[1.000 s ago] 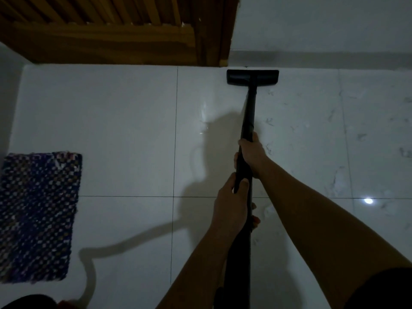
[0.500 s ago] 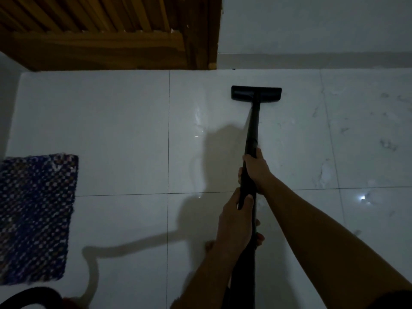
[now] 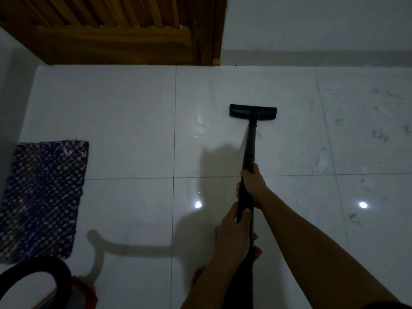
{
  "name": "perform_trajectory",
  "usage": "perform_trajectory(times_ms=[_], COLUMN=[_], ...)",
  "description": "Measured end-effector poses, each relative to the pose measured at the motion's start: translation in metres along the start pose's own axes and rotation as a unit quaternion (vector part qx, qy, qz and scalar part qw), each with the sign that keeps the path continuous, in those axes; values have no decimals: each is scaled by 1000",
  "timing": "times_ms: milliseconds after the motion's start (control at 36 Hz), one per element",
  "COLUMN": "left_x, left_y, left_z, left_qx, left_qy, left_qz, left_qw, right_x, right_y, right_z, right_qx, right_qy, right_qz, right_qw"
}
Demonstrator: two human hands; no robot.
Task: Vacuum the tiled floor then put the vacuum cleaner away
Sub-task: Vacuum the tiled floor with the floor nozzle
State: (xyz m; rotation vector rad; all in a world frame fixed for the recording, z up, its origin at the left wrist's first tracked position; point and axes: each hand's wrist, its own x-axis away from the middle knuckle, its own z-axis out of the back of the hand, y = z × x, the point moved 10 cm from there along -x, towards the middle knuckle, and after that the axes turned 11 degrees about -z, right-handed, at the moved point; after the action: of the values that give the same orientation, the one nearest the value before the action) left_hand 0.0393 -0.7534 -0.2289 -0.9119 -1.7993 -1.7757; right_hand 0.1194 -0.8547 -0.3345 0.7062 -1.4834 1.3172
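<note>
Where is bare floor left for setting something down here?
Bare tiles lie between the mat and the vacuum wand, and right of the floor head toward the wall. It is crowded bottom left around the hose, and under both hands.

A blue woven mat (image 3: 42,197) lies at left (slatted wooden door (image 3: 116,30) beyond it).

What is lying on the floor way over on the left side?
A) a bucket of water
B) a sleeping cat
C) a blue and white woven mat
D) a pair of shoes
C: a blue and white woven mat lies flat on the tiled floor at the left edge, well away from the vacuum's floor head.
</note>
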Motion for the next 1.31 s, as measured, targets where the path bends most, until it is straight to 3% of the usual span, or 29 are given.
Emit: perform_trajectory(times_ms=[222, 472, 917, 1306], left_x=[45, 82, 147, 216], left_y=[-21, -60, -98, -166], left_z=[12, 8, 11, 59], left_qx=[-17, -2, -22, -56], left_qy=[-7, 6, 25, 21], left_qz=[-36, -6, -29, -30], left_qw=[999, 1000, 999, 998], right_x=[28, 54, 88, 136], right_y=[45, 83, 154, 250], right_z=[-7, 3, 11, -18], right_qx=[12, 31, 53, 54], right_qy=[-8, -13, -14, -18], right_qz=[5, 4, -10, -15], right_qw=[1000, 999, 998, 998])
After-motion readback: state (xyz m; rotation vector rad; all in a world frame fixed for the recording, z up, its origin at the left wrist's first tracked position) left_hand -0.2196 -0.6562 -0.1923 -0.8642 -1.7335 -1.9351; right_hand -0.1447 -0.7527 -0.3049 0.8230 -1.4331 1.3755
